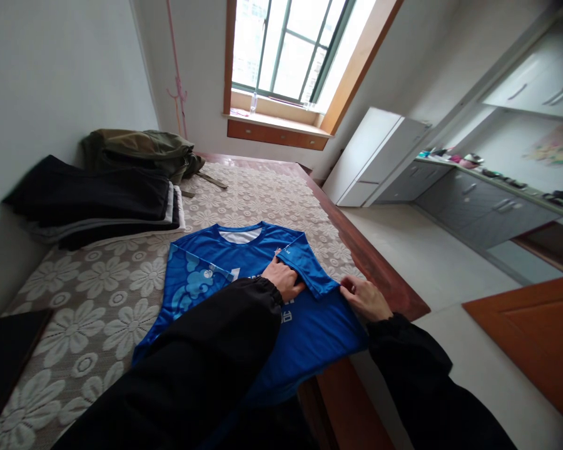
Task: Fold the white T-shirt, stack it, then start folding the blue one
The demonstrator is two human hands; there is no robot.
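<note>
On the bed, seen from your head camera, the blue jersey lies spread near the edge. Your left hand presses flat on its folded sleeve, grip open. Your right hand pinches the jersey's side edge. Folded dark clothes sit well apart by the wall.

Bed cover: pale, flower-patterned.
Dark folded clothes: stacked by the wall.
Olive bag: just behind them.
Window: bright, bottle on the sill.
Grey cabinets: far right.
</note>
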